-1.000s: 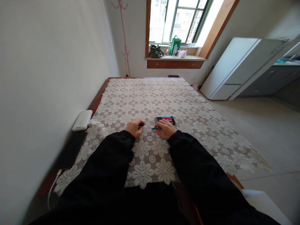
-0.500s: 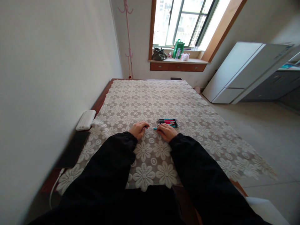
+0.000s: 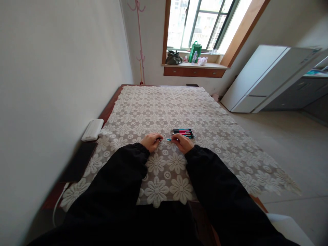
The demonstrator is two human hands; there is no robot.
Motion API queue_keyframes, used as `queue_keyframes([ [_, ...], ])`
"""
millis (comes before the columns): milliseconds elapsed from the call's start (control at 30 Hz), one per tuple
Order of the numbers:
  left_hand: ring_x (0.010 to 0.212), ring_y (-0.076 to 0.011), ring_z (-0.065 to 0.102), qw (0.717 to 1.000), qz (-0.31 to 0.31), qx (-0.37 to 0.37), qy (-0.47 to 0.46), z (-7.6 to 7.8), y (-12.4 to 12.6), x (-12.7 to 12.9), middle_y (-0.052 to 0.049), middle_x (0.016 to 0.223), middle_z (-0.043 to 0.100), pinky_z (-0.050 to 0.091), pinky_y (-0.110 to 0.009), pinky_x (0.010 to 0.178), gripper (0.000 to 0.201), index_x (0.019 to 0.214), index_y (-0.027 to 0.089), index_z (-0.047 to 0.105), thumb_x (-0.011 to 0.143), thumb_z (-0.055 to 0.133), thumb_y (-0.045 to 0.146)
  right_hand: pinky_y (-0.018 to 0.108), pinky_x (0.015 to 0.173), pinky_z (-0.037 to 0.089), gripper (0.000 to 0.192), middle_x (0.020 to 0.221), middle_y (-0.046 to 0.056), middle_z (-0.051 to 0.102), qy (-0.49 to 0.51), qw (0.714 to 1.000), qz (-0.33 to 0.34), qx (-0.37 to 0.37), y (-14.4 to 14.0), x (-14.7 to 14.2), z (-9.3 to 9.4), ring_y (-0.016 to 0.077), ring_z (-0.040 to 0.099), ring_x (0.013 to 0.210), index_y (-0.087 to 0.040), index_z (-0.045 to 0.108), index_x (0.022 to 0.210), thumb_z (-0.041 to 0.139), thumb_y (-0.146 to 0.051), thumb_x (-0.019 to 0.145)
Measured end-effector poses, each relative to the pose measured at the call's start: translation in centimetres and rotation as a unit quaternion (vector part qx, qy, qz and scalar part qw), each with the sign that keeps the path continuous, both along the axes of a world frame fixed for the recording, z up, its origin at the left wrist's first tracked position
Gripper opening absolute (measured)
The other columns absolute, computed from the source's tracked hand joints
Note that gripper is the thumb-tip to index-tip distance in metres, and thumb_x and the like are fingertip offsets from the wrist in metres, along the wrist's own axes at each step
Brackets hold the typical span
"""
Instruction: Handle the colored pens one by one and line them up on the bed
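Over the lace cloth, my left hand (image 3: 151,141) is closed in a pinch on one end of a thin whitish pen refill (image 3: 165,139). A small dark bit shows at those fingertips; I cannot make out what it is. My right hand (image 3: 182,142) is closed around a teal pen barrel (image 3: 169,139), whose end points left. The refill lines up with that end and spans the short gap between my hands. Just beyond my right hand lies a row of several pens (image 3: 183,132), black with teal and red parts, partly hidden by my fingers.
A floral lace tablecloth (image 3: 156,164) covers the table. Along its left edge by the wall are a white power bank (image 3: 92,130) and a dark flat device (image 3: 79,162) with a white cable (image 3: 57,205). A white fridge (image 3: 258,78) stands off to the right.
The teal barrel and the refill sit at a slightly different angle between my fingers. Both hands stay almost in place; the whole view has shifted slightly.
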State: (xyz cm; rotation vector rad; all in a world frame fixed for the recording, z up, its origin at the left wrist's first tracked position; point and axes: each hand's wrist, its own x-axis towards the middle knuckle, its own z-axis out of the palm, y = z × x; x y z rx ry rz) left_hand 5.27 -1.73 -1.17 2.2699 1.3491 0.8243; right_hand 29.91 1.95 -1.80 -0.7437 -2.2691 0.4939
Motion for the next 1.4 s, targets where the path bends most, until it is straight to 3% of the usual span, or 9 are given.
queue_keyframes([
  [167, 0.093, -0.0185, 0.067, 1.0, -0.008, -0.006, 0.002, 0.3, -0.1, 0.1, -0.005, 0.099, 0.072, 0.053, -0.032, 0.09, 0.027, 0.101, 0.018, 0.068, 0.084, 0.048, 0.012, 0.027, 0.074, 0.05, 0.014, 0.09, 0.005, 0.069, 0.019, 1.0, 0.008, 0.021, 0.1, 0.0, 0.1, 0.0159, 0.064, 0.078, -0.021, 0.063, 0.1, 0.056, -0.032, 0.097],
  [333, 0.091, -0.0175, 0.067, 1.0, -0.009, -0.013, -0.002, 0.6, -0.3, 0.1, -0.004, 0.099, 0.073, 0.054, -0.031, 0.088, 0.026, 0.101, 0.018, 0.068, 0.084, 0.048, 0.012, 0.028, 0.073, 0.049, 0.016, 0.085, 0.005, 0.066, 0.033, 0.998, 0.006, 0.048, 0.1, 0.0, 0.3, 0.0168, 0.061, 0.079, -0.021, 0.062, 0.089, 0.057, -0.034, 0.097],
  [533, 0.09, -0.0181, 0.068, 1.0, -0.012, -0.011, 0.003, 0.7, -0.3, 0.2, -0.005, 0.1, 0.073, 0.053, -0.032, 0.089, 0.027, 0.101, 0.018, 0.068, 0.084, 0.049, 0.012, 0.025, 0.063, 0.046, 0.017, 0.075, 0.001, 0.062, 0.011, 1.0, -0.006, 0.005, 0.0, 0.0, 0.2, 0.0137, 0.055, 0.064, -0.021, 0.06, 0.091, 0.055, -0.037, 0.096],
  [700, 0.09, -0.0174, 0.068, 1.0, -0.009, -0.013, 0.001, 0.6, -0.3, 0.1, -0.003, 0.1, 0.073, 0.053, -0.031, 0.089, 0.027, 0.102, 0.019, 0.068, 0.084, 0.049, 0.012, 0.026, 0.066, 0.049, 0.017, 0.08, 0.003, 0.064, 0.003, 1.0, 0.016, 0.007, -0.2, -0.2, 0.2, 0.0148, 0.059, 0.069, -0.021, 0.062, 0.092, 0.056, -0.036, 0.096],
  [1033, 0.089, -0.0169, 0.068, 1.0, -0.01, -0.013, 0.003, 0.8, -0.4, 0.2, -0.003, 0.1, 0.073, 0.054, -0.031, 0.089, 0.027, 0.102, 0.019, 0.068, 0.084, 0.048, 0.013, 0.027, 0.072, 0.053, 0.014, 0.084, 0.005, 0.066, -0.03, 0.999, -0.019, 0.026, -0.1, -0.1, 0.1, 0.0163, 0.064, 0.076, -0.022, 0.066, 0.094, 0.06, -0.034, 0.094],
  [1400, 0.093, -0.0164, 0.065, 0.999, -0.045, -0.02, 0.023, 1.2, -0.9, 0.6, -0.004, 0.1, 0.069, 0.051, -0.029, 0.088, 0.038, 0.108, 0.021, 0.066, 0.082, 0.043, 0.008, 0.028, 0.074, 0.059, 0.017, 0.089, 0.005, 0.073, -0.014, 1.0, -0.006, -0.018, -0.2, -0.2, -0.5, 0.0164, 0.071, 0.078, -0.023, 0.065, 0.096, 0.062, -0.039, 0.093],
])
